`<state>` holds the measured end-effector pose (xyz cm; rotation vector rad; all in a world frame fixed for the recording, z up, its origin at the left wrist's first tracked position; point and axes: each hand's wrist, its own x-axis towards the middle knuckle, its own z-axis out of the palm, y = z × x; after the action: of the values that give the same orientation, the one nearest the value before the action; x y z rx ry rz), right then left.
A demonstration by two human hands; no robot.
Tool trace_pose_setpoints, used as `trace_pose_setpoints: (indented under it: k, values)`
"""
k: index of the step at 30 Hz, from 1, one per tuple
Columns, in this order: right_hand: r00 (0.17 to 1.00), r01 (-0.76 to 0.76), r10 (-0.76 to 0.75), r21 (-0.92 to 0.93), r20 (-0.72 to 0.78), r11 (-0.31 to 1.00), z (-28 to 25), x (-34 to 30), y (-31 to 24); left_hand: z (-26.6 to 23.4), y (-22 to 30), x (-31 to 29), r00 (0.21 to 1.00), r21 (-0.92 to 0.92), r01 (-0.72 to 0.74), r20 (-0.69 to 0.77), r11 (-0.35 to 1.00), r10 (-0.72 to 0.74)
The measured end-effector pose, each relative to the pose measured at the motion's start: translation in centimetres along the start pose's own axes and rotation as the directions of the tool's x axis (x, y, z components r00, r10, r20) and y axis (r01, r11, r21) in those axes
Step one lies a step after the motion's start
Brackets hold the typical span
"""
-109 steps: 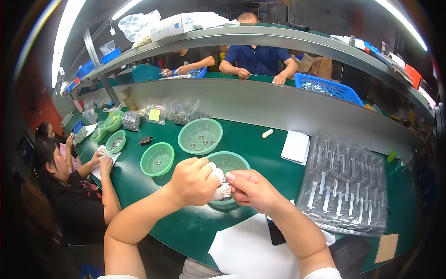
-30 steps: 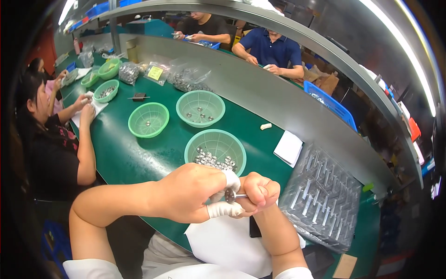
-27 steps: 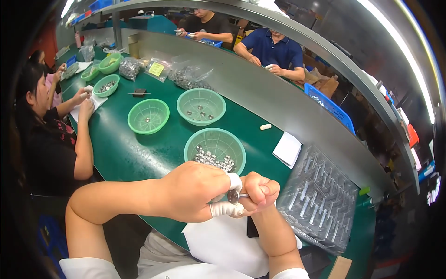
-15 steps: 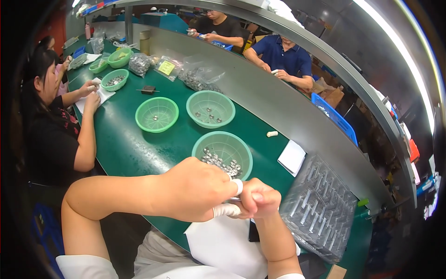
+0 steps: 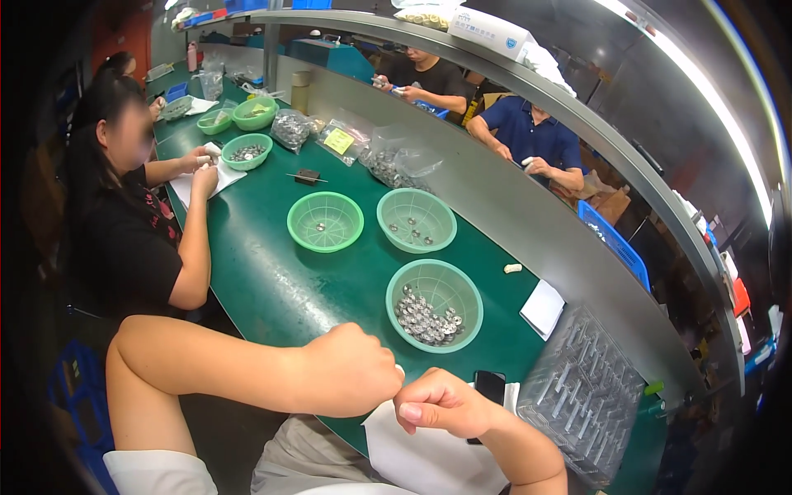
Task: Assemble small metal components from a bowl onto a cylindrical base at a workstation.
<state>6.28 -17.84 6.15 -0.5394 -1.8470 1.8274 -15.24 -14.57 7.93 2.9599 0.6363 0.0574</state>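
Low in the frame, the left hand (image 5: 351, 371) is curled into a fist, knuckles up, its forearm running in level from the lower left. The right hand (image 5: 441, 403) is also closed, thumb tucked forward, and meets the left fist just right of centre; its forearm drops away to the lower right. Between them only a sliver of white shows, so what they pinch cannot be told. Both hands hover over the near edge of the green table (image 5: 264, 272), above a white sheet of paper (image 5: 412, 450). Just above them in the picture sits a green basket (image 5: 435, 305) holding small metal parts (image 5: 425, 318). A black phone (image 5: 487, 388) lies just right of the right hand, and a clear plastic tray (image 5: 582, 396) fills the lower right.
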Motion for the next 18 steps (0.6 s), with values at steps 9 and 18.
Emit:
trace_pose_setpoints:
  k: [9, 18]
  values:
    - [0.998, -0.048, 0.044, -0.128, -0.034, 0.991, 4.9, -1.8, -1.8, -0.8, 2.9, -2.7, 0.950, -0.297, -0.001, 0.298, 0.955, 0.094]
    - [0.988, 0.140, -0.151, -0.608, 0.033, 0.782, 2.9, -6.7, -7.9, 3.0, -5.0, -7.9, 0.880, -0.440, 0.371, 0.448, 0.818, -0.158]
